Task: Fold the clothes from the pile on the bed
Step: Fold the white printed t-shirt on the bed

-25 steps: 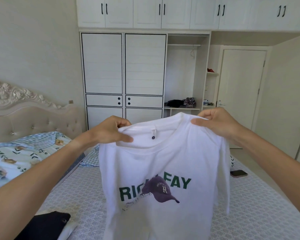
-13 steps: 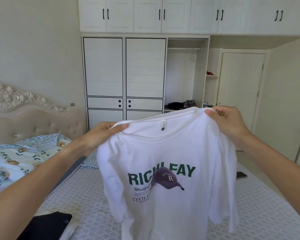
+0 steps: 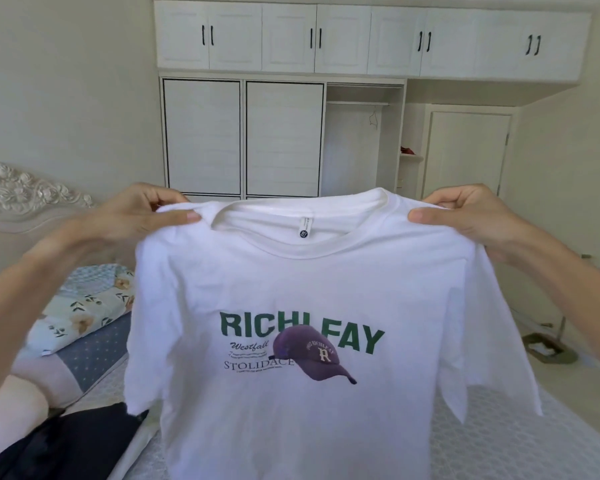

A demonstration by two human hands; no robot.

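Note:
A white T-shirt (image 3: 312, 289) with green lettering and a purple cap print hangs spread out in the air in front of me, print facing me. My left hand (image 3: 142, 216) pinches its left shoulder beside the collar. My right hand (image 3: 465, 213) pinches the right shoulder. Both sleeves hang down at the sides. The shirt hides most of the bed (image 3: 499, 441) below it.
Dark clothes (image 3: 70, 445) lie on the bed at the bottom left, on something white. Floral pillows (image 3: 84, 313) and a padded headboard (image 3: 18, 195) are at the left. White wardrobes (image 3: 281, 140) and a door (image 3: 465, 154) stand behind. An object lies on the floor (image 3: 548, 348) at the right.
My hands have moved apart and slid out to the shoulders, stretching the shirt wide and flat. The shirt has come up and closer to me.

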